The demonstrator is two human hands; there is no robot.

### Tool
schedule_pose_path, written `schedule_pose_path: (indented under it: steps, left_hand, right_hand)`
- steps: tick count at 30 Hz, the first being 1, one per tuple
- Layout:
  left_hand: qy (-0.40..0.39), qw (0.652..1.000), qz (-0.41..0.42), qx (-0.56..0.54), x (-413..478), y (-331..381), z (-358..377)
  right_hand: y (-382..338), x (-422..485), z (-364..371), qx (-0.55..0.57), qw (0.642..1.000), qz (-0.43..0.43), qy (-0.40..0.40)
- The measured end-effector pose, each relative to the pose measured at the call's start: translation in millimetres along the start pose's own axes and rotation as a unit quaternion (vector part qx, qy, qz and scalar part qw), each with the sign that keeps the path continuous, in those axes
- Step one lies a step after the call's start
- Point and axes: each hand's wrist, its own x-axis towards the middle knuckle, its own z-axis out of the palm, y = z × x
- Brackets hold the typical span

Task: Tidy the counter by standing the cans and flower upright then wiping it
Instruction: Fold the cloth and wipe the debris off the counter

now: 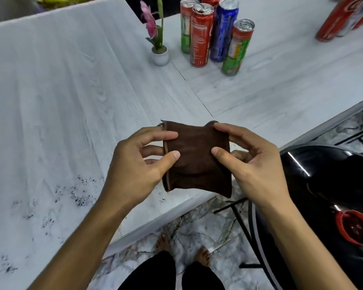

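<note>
White wood-grain worktop [61, 91], L-shaped, with marbled floor [197, 231] below its near edge. Folded brown cloth [195, 162] is dead centre, held in the air over that edge. Left hand [134, 164] has its 9 o'clock side, thumb on top and fingers [161, 136] curled round the edge. Right hand [254, 162] does the same at 3 o'clock. Both are clamped on the cloth.

Flower [150, 24] stands upright in a small white pot [160, 56] at 12 o'clock. Cluster of cans [200, 36] just beside it at 1 o'clock, all upright. More cans [340, 17] at 2 o'clock, cut off by the frame.

Dark specks [80, 193] on the worktop at 8 o'clock. Glossy black object [323, 185] at 4 o'clock. Bare feet [164, 243] at 6.
</note>
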Motion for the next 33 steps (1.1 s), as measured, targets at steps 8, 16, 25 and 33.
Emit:
schedule_pose_path:
  steps: [8,16,25,33]
  left_hand:
    - [-0.012,0.999,-0.033,0.009,11,-22,-26]
    - [-0.048,0.995,-0.045,0.079,12,-40,-32]
    - [-0.078,0.982,-0.014,0.169,13,-46,-28]
    - [-0.046,0.966,0.059,0.247,8,-43,-39]
  right_hand:
    - [14,8,36,-0.019,0.999,0.044,-0.016]
    - [29,-1,46,-0.070,0.995,0.070,-0.003]
    - [38,-9,49,-0.152,0.985,0.068,0.036]
    - [29,-18,49,-0.325,0.942,0.019,0.077]
